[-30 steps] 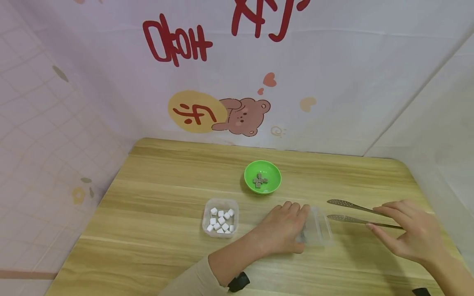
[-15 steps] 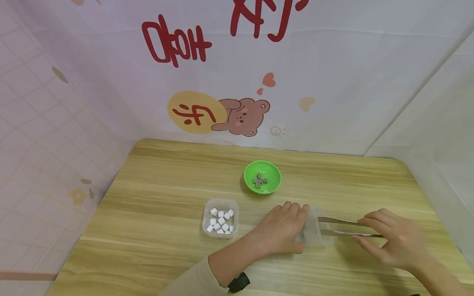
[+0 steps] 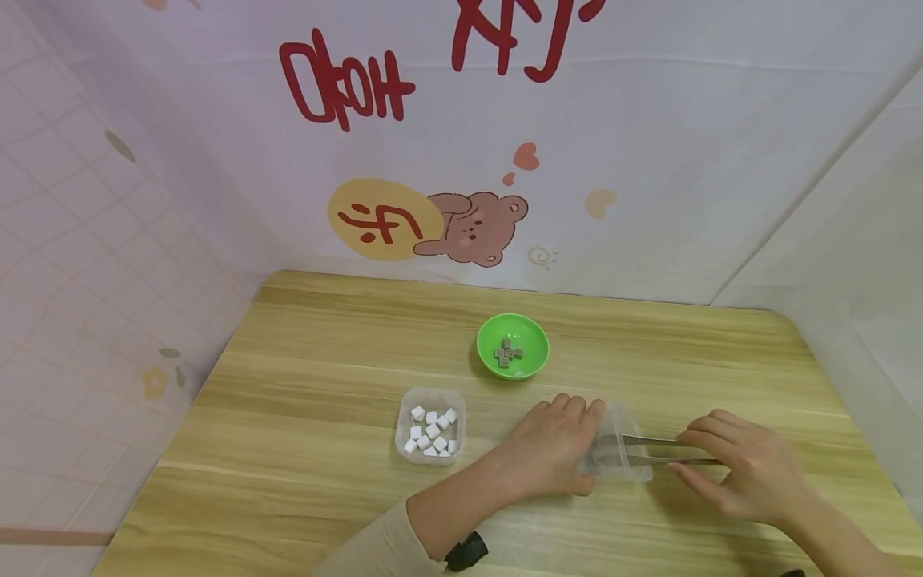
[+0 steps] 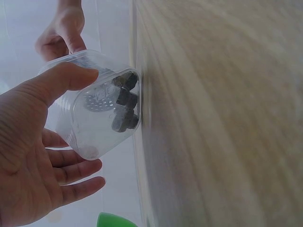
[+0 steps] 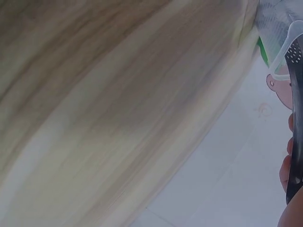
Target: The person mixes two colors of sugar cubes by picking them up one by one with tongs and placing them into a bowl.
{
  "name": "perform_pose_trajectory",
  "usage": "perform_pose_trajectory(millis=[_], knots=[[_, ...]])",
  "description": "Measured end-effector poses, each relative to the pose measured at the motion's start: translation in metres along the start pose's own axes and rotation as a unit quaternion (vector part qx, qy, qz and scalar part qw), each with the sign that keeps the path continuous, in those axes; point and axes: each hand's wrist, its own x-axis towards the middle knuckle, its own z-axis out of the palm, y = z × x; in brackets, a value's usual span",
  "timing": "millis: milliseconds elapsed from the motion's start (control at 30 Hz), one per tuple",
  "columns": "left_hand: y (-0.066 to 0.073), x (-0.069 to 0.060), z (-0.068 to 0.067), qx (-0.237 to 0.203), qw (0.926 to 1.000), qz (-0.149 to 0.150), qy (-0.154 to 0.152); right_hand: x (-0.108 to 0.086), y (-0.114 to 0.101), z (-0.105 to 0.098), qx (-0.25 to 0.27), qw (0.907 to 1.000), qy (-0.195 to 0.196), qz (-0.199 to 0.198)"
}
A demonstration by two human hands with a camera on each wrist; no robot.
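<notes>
My left hand (image 3: 551,445) grips a clear plastic container (image 3: 615,421) that lies on its side, mouth facing right. In the left wrist view, thumb and fingers span its sides, and several dark grey cubes (image 4: 125,101) rest inside on the lower wall. My right hand (image 3: 750,469) holds metal tongs (image 3: 652,440) between thumb and fingers, the two arms spread apart. Their perforated ends reach through the mouth into the container; one perforated tip (image 4: 98,101) shows close to the cubes through the plastic. Whether it touches them I cannot tell.
Behind the container stands a green bowl (image 3: 537,353) holding several grey-brown cubes (image 3: 508,353). To the left is a square clear tub (image 3: 399,429) with several white cubes (image 3: 432,431). A printed cloth (image 3: 634,144) hangs behind the wooden table (image 3: 310,385).
My right hand has moved left, carrying the tongs from outside the container's mouth into it. My left hand and the container stay in place.
</notes>
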Motion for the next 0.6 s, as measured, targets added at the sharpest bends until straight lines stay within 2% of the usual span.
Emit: perform_pose_trajectory(millis=[367,600], knots=[[-0.001,0.000,0.001,0.001,1.0000,0.001,-0.002,0.019,-0.010,-0.001,0.006,0.9992,0.012,-0.037],[-0.001,-0.001,0.001,-0.002,1.0000,0.000,-0.003,0.020,-0.012,0.001,-0.003,0.9996,0.007,-0.026]])
